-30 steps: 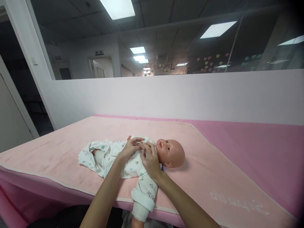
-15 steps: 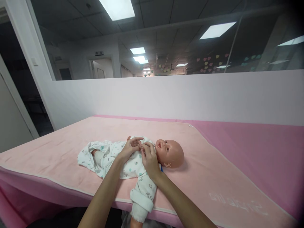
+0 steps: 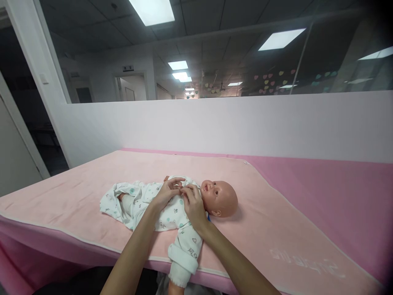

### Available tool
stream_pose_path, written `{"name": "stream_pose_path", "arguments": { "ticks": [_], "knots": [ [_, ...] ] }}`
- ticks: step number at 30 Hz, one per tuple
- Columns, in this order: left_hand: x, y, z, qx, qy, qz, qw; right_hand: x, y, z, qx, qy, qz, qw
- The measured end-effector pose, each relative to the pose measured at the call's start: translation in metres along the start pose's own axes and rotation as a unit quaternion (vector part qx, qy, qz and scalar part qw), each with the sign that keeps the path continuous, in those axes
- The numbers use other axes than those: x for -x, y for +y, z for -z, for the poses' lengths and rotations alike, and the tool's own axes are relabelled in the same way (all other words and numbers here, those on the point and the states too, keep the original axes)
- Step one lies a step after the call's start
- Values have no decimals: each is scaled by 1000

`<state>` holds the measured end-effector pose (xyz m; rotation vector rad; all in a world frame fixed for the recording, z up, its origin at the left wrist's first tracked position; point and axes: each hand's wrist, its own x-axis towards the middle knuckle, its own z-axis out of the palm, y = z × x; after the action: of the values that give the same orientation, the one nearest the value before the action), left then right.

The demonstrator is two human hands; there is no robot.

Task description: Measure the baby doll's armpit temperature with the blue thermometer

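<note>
A baby doll (image 3: 224, 198) lies on its back, bald head to the right and feet to the left. It wears a white baby outfit (image 3: 170, 217) printed with small green and dark figures, one sleeve cuff folded back. Over the chest, my left hand (image 3: 168, 193) has its fingers bent and its thumb and fingertips pinched at the cloth. My right hand (image 3: 194, 203) meets it from the doll's neck side, fingertips closed on the same front edge. What exactly lies between the fingertips is hidden. One doll arm hangs towards me past the table edge.
A peach blanket (image 3: 270, 229) with a pale border covers the pink table surface (image 3: 337, 192). Behind it stands a white low wall (image 3: 230, 127) with a glass window above. A dark doorway (image 3: 33, 102) opens at the left. A bit of blue shows beside the doll's neck.
Almost nothing differs. Both hands stay together at the doll's chest, with at most a slight shift of the fingertips.
</note>
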<state>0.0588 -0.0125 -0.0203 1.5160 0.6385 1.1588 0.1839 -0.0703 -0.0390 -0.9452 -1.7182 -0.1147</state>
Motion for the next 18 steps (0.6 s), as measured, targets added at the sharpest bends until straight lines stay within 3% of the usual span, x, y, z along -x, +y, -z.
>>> {"name": "stream_pose_path", "arguments": {
  "ticks": [6,12,18],
  "knots": [
    [1,1,-3,-12,24,-4,1000,-1,-2,1,0,-3,3,1000],
    [3,11,-10,-59,-44,33,997,0,-6,2,12,20,-13,1000],
    [4,11,-9,-40,-37,30,998,2,-6,0,24,34,-26,999]
  ]
}}
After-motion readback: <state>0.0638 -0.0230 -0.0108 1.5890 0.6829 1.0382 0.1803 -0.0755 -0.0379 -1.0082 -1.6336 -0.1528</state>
